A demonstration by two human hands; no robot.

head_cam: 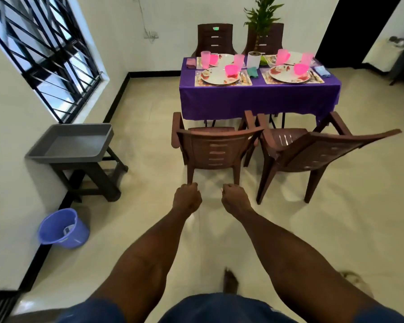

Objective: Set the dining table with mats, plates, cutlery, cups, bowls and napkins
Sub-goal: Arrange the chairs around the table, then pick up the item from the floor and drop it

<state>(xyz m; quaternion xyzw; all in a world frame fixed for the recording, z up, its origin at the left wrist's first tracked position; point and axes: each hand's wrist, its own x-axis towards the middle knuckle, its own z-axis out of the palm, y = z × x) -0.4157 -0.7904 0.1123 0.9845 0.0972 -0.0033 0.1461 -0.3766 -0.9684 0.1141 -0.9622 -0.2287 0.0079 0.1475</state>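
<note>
Four places on the table (254, 99) look set with mats, plates, cups, bowls and napkins, so little seems left; both fists, left hand (187, 198) and right hand (234, 198), are clenched empty.

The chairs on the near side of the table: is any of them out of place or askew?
Yes. The right near chair is turned at an angle, its back swung away from the purple table. The left near chair faces the table squarely. The place settings look orderly, and both hands, left and right, are closed and empty.
</note>
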